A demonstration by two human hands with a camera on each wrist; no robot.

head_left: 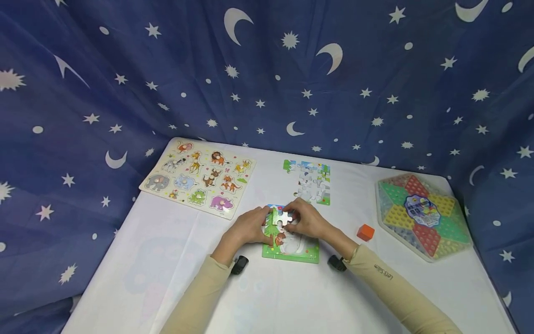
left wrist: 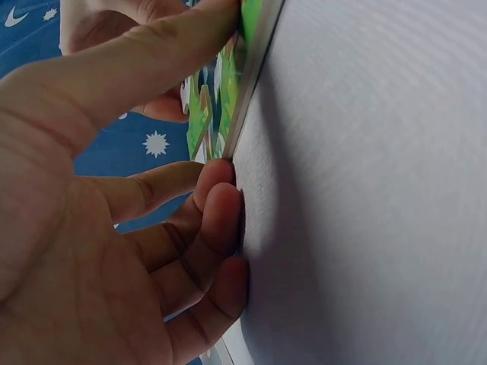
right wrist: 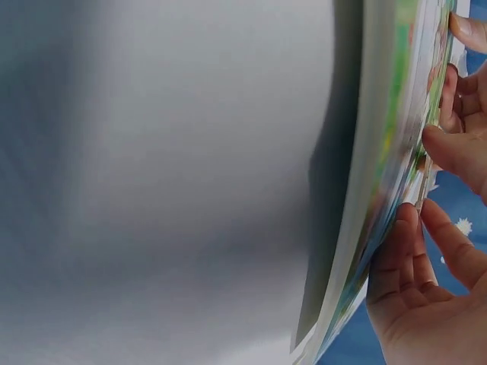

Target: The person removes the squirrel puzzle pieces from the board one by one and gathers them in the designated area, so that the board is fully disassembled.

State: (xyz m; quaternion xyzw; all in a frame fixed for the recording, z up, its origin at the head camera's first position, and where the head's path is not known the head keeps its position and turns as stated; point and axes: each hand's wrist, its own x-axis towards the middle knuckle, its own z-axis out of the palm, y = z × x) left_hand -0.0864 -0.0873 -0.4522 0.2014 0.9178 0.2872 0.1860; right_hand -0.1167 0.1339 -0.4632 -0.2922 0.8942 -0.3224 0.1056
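Observation:
A jigsaw board (head_left: 310, 255) with a green border and an animal picture lies flat on the white table between the hands. The right hand (head_left: 308, 220) pinches a white-and-green puzzle piece (head_left: 280, 218) between thumb and fingers, over the upper left part of the board. In the right wrist view the right thumb (right wrist: 455, 148) is at the board's surface. The left hand (head_left: 250, 226) holds the board's left side, thumb (left wrist: 183, 42) over its border and fingertips (left wrist: 222, 205) by its edge, low at the table. Loose jigsaw pieces (head_left: 312, 185) lie beyond the board, partly joined.
A wooden animal peg puzzle (head_left: 200, 176) lies at the back left. On the right stand an orange block (head_left: 365, 232) and a hexagonal box (head_left: 423, 215) with coloured triangles. A blue star-and-moon curtain (head_left: 267, 69) hangs behind the white table (head_left: 167, 260).

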